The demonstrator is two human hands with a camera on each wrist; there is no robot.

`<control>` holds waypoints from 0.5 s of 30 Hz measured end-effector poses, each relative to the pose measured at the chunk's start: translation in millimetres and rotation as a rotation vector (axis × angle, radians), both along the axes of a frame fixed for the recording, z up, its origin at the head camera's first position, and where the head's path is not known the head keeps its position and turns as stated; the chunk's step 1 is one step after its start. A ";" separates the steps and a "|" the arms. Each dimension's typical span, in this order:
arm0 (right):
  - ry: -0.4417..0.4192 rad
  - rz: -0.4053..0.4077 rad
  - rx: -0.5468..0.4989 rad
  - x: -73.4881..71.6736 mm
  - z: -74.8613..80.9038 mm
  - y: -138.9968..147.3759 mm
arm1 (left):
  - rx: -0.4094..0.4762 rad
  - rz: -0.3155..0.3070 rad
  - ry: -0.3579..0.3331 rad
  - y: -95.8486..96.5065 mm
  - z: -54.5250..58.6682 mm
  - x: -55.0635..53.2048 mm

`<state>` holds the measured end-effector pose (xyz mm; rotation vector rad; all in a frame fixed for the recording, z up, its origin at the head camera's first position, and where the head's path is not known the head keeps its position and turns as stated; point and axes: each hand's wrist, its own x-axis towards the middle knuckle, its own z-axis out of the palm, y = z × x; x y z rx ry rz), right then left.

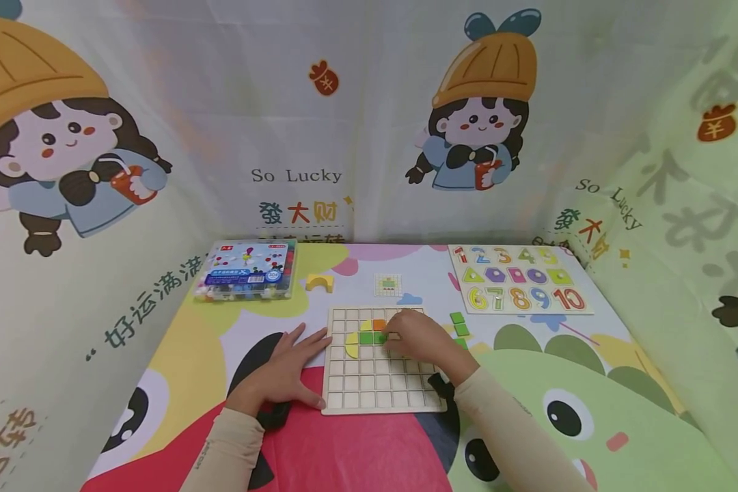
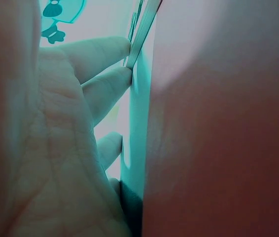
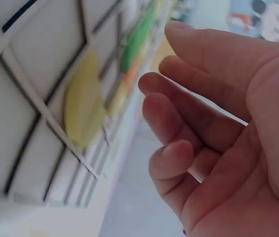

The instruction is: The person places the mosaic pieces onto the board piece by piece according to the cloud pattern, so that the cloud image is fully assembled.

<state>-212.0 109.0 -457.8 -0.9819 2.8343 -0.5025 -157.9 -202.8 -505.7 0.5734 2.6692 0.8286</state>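
A wooden grid board (image 1: 369,400) lies on the table with yellow, orange and green tiles in its upper cells. My right hand (image 1: 421,338) is over the board's right half, fingers loosely bent, fingertips right at a green tile (image 1: 379,337). In the right wrist view, no tile shows between the thumb (image 3: 198,39) and fingers, and a yellow curved tile (image 3: 84,101) sits in the grid before them. My left hand (image 1: 285,369) rests with fingers spread along the board's left edge. The left wrist view has its fingertips (image 2: 122,76) against that edge.
Loose green tiles (image 1: 462,329) lie right of the board. Behind it are a small pattern card (image 1: 388,285) and a yellow arch block (image 1: 320,282). A clear plastic box (image 1: 246,270) stands back left, a number puzzle board (image 1: 523,280) back right.
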 end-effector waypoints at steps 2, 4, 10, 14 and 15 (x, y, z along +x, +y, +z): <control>-0.028 -0.031 -0.065 6.8 5.5 13.2 | 0.007 0.000 -0.004 0.7 0.3 0.4; -0.041 -0.053 -0.131 13.6 9.2 30.8 | 0.014 -0.002 -0.005 1.2 0.5 0.5; -0.022 -0.128 -0.291 30.8 10.3 88.8 | 0.018 -0.007 0.002 0.5 0.6 -0.1; -0.018 -0.198 -0.314 38.5 9.6 120.2 | 0.013 -0.003 0.009 -1.3 -0.3 -0.7; -0.012 -0.209 -0.309 39.6 9.0 126.8 | 0.011 -0.001 0.009 -1.6 -0.5 -0.6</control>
